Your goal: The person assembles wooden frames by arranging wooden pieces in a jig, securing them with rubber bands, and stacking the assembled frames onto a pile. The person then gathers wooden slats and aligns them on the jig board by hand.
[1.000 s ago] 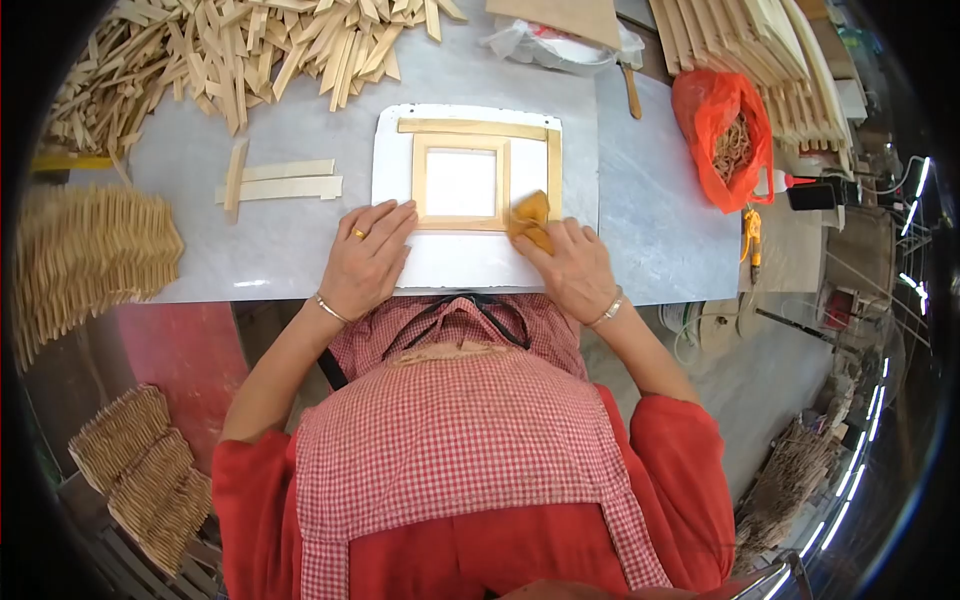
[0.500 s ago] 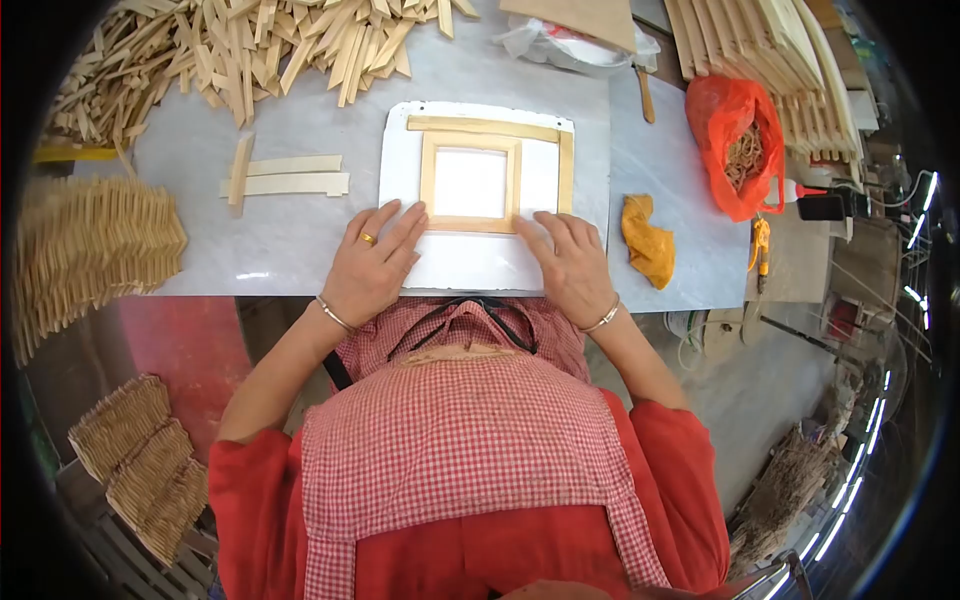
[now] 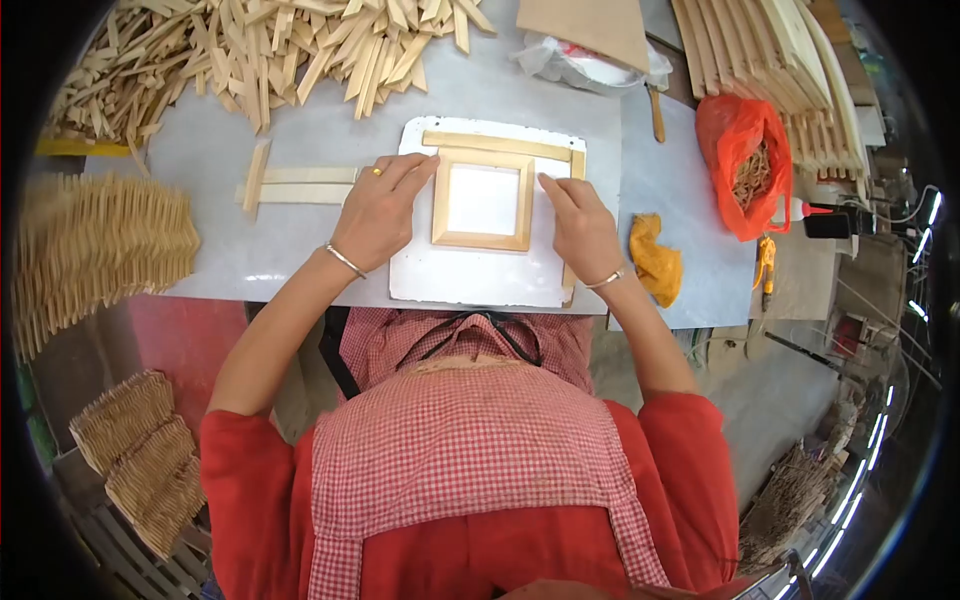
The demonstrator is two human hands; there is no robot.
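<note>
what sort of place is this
Probably a woodworking workshop, judging by the wooden frame, the heap of loose wooden strips on the worktable and the packed row of wooden pieces at the picture's left.

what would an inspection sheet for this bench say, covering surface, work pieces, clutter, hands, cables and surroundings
Surface: grey tabletop, with stock spread over much of it.
Work pieces: small wooden frame lying flat on a white board; a wooden strip runs along the board's far edge.
Clutter: heap of wooden sticks; crumpled yellow cloth right of the board; open red bag.
Hands: left hand at the frame's upper-left corner; right hand by its right side, contact unclear.
Cables: thin pale cord at the far right; its route is unclear.
Surroundings: stacked bundles lower left; bright light strips at the right edge.
</note>
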